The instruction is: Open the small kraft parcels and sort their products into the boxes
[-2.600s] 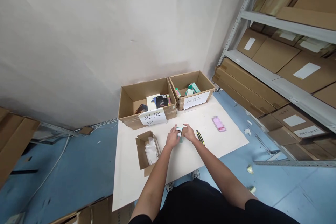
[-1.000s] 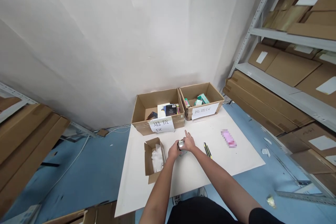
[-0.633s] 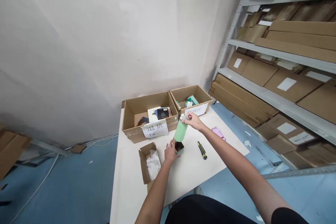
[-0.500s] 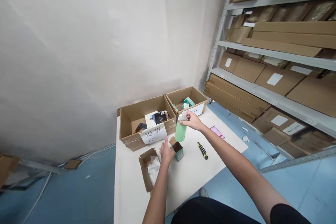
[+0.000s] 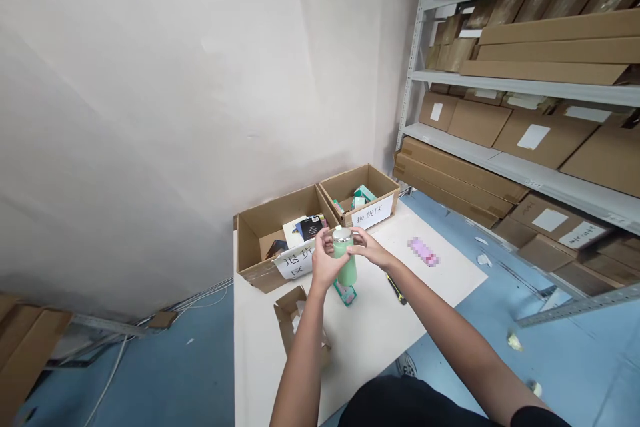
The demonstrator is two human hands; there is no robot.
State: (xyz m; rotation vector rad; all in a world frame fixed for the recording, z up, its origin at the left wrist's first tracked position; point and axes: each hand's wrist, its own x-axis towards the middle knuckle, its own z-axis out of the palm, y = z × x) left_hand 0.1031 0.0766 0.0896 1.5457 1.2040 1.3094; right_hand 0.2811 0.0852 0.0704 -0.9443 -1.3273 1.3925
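Note:
A light green bottle [image 5: 346, 260] with a silver cap is held upright above the white table [image 5: 370, 327]. My left hand [image 5: 324, 261] wraps its left side, fingers closed on it. My right hand [image 5: 369, 251] grips its right side near the cap. Below the bottle a small teal carton [image 5: 346, 293] lies on the table. A small open cardboard box [image 5: 290, 310] with white paper inside sits left of it, partly hidden by my left forearm.
Two open cardboard boxes with paper labels stand at the table's back: a large one [image 5: 260, 240] with books, a smaller one [image 5: 370, 190] with teal packs. A utility knife [image 5: 397, 288] and a blurred pink item [image 5: 423, 251] lie to the right. Metal shelving [image 5: 525, 167] with cartons fills the right.
The green bottle came out of the small teal carton, lifted by my right hand. My left hand let go of the carton and rose to grip the bottle too; the carton now lies flat.

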